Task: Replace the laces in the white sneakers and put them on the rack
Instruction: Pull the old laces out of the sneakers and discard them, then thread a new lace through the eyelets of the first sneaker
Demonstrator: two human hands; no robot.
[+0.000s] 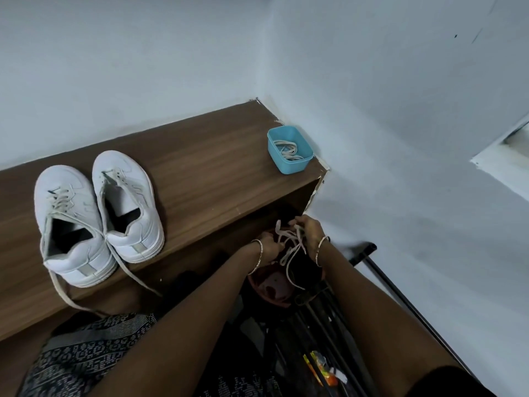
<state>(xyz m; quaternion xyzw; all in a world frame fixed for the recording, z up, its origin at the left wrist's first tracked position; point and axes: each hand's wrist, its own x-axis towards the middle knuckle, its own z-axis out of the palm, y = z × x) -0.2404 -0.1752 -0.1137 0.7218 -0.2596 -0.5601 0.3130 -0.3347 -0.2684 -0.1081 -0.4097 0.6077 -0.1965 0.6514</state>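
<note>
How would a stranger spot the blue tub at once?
Find the brown wooden shelf top in the room's corner. At its right end, by the wall, sits a small blue tub holding coiled laces. Nothing else on it is blue; the white sneakers stand far left.

Bare forearms (186, 310), thin metallic bangles (259, 255), black-and-white patterned garment (86, 353)

Dim, cool bluish light, soft shadows, wide-angle bending at edges, slight overall softness, dark murky lower right
</note>
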